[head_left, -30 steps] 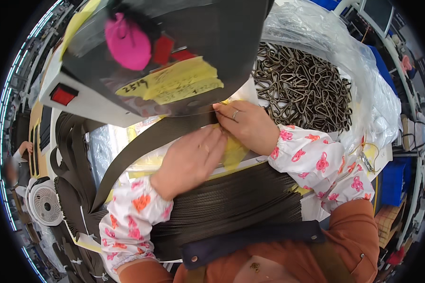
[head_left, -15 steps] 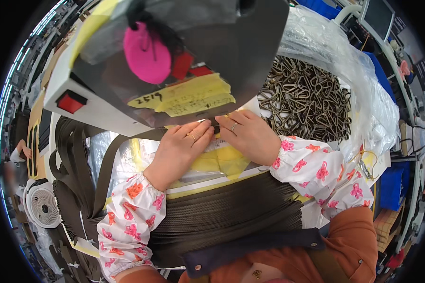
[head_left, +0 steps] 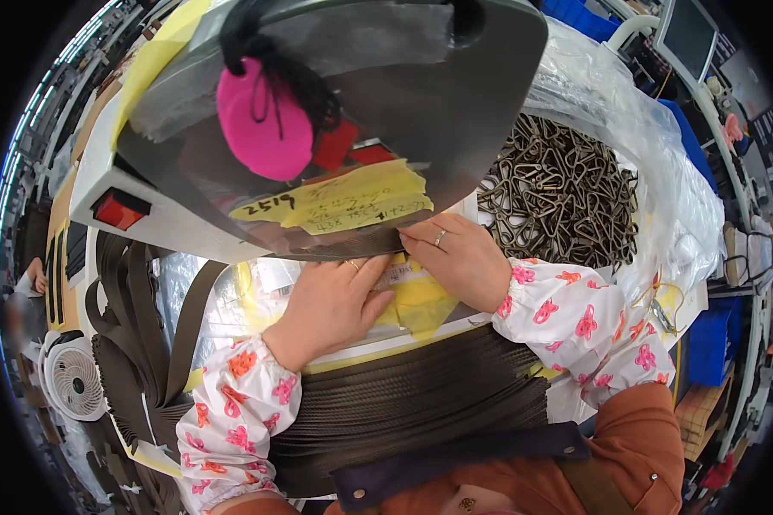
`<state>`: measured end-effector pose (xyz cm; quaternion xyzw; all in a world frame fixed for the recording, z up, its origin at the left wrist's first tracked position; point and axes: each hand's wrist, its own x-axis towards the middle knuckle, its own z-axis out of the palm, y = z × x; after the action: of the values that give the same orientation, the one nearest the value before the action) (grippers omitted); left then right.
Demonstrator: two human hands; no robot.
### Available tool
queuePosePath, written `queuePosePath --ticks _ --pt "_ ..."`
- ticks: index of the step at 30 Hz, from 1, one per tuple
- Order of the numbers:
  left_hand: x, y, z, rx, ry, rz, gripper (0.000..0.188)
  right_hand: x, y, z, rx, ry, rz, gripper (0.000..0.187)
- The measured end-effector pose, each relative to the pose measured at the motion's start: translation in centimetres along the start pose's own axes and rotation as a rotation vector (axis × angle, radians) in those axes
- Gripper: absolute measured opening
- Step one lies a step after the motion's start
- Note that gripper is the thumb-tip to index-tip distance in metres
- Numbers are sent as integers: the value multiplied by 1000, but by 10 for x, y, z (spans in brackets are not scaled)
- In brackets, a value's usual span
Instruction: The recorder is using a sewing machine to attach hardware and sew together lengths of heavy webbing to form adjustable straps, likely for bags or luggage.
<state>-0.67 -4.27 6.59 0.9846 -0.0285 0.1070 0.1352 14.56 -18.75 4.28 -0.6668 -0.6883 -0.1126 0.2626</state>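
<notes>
Both my hands meet at the lower edge of a grey and white machine head (head_left: pixel 455 103), which hides most of my fingertips. A dark olive webbing strap (head_left: pixel 196 318) rises from a looped bundle on the left and runs under the machine toward my left hand (head_left: pixel 326 305). The left fingers bend over the strap's line, thumb showing below them. My right hand (head_left: pixel 462 257) is closed, its fingertips at the machine's edge; what they pinch is hidden. Under my hands lies a work surface with yellow tape (head_left: pixel 421 305). Closest to my body is a thick stack of webbing strips (head_left: pixel 404 399).
Dark metal triangular rings (head_left: pixel 567 189) lie piled on the right, beside crumpled clear plastic (head_left: pixel 678 206). The machine carries a pink oval tag (head_left: pixel 264 120) and a red switch (head_left: pixel 120 209). A white fan (head_left: pixel 76 382) stands left; another person's hand (head_left: pixel 36 275) shows at far left.
The machine head appears lower in view and now covers more of my fingertips. My left thumb has spread away from its fingers, and my right hand has shifted slightly down.
</notes>
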Motion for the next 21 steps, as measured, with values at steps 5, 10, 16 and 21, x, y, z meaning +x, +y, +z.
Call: queuePosePath --ticks 5,10,16,21 --pt "10 5 -6 25 -128 -83 26 5 -1 -2 18 -6 55 24" --pt "-2 12 1 183 101 173 32 1 -4 -3 -99 -29 -75 27" --pt "3 -11 4 204 192 232 32 5 -6 -4 -110 -74 -94 30" --pt "13 -22 7 78 180 201 26 0 -2 0 -70 -29 0 26"
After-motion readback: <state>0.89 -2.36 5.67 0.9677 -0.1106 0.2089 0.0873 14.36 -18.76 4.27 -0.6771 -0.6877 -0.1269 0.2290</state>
